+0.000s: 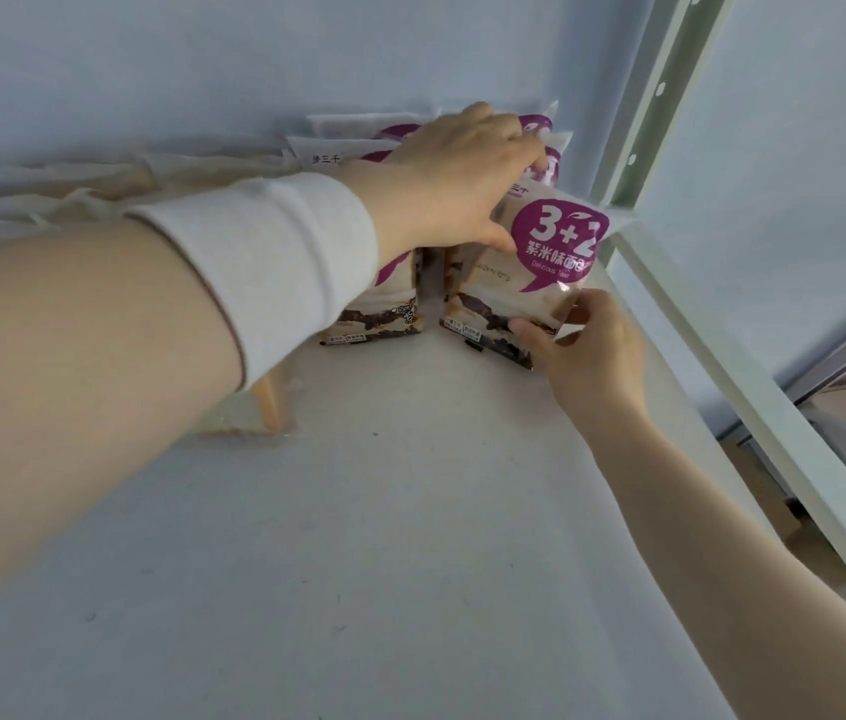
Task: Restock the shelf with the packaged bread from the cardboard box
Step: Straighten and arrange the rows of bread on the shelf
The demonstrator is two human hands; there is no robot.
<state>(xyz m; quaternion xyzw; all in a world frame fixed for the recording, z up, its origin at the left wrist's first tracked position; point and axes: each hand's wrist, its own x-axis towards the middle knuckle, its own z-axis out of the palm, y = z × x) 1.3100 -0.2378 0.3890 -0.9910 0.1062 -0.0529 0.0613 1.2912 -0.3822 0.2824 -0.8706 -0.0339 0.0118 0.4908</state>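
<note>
Seating bread pack point(551, 252) on shelf point(410, 511), just left of corner post point(636, 122), with left hand point(462, 179) gripping its top and right hand point(587, 350) pinching its lower corner. Other packs point(379, 314) already stocked left of post. Likely partway; cardboard box unseen.

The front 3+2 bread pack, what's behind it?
Behind the front pack, more purple-labelled packs line toward the back wall. The left hand covers most, so their number is hidden.

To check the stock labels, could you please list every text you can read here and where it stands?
"3+2": purple bubble on the front bread packet.
"紫米味面包": same bubble, under it.
"Delicious Toast": below that, last letters unclear.
"梦三千": packet behind.
Bottom-edge labels: too small to read.
</note>
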